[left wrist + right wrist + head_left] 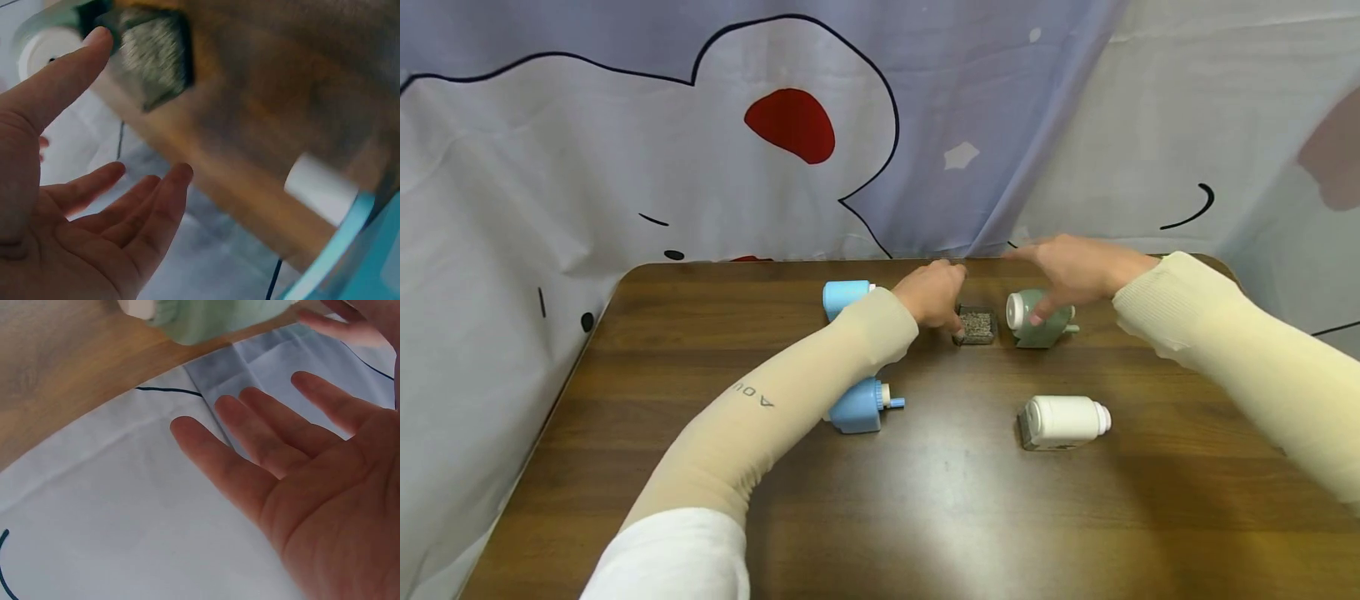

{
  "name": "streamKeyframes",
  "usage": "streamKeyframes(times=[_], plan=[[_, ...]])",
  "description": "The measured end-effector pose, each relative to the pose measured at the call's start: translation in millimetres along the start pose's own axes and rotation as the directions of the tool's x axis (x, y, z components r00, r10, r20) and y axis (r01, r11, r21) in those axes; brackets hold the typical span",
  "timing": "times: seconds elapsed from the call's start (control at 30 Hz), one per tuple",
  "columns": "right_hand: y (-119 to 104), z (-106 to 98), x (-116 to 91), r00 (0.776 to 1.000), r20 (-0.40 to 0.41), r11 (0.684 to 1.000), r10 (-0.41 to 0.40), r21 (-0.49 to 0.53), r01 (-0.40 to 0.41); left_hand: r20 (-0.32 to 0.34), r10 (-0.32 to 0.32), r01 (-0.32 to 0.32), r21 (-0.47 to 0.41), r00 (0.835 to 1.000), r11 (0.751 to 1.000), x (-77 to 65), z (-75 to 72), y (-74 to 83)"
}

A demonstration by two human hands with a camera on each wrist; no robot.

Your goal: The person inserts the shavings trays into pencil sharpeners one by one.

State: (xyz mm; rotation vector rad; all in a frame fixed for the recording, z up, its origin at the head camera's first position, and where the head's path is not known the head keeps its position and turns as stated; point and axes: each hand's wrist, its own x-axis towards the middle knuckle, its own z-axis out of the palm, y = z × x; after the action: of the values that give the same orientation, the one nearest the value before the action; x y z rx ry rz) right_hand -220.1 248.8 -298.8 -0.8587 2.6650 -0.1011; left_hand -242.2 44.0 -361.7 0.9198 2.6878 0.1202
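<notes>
A small clear box of pale grains [977,327] lies near the far edge of the wooden table. Just left of it is my left hand [934,293], its fingers loosely spread and nothing held; in the left wrist view the thumb [81,62] overlaps the box's near side, and I cannot tell whether it touches. To the box's right a green bottle [1033,333] with a white base or cap lies on its side. My right hand [1075,267] hovers over and behind this bottle, fingers extended, thumb in front of it. The right wrist view shows an open palm [337,494] beside the green bottle [219,322].
A light blue bottle [842,296] lies behind my left forearm, and a darker blue bottle [856,410] with a nozzle sits partly hidden below that forearm. Nearer on the right lies a white bottle [1063,421]. A printed curtain [625,167] hangs behind the table's far edge.
</notes>
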Motion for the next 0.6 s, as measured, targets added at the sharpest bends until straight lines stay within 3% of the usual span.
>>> streamKeyframes(times=[0.33,0.6], plan=[[1.8,12.1,-3.5,0.999,0.001,0.998,0.035,0.059,-0.035,0.080,-0.017,0.017,-0.005,0.997,1.000,3.0,18.9,13.2],[2.6,16.5,-3.4,1.000,-0.017,0.998,0.013,0.055,-0.012,0.033,-0.018,0.019,-0.032,0.999,0.999,3.3,22.0,15.3]])
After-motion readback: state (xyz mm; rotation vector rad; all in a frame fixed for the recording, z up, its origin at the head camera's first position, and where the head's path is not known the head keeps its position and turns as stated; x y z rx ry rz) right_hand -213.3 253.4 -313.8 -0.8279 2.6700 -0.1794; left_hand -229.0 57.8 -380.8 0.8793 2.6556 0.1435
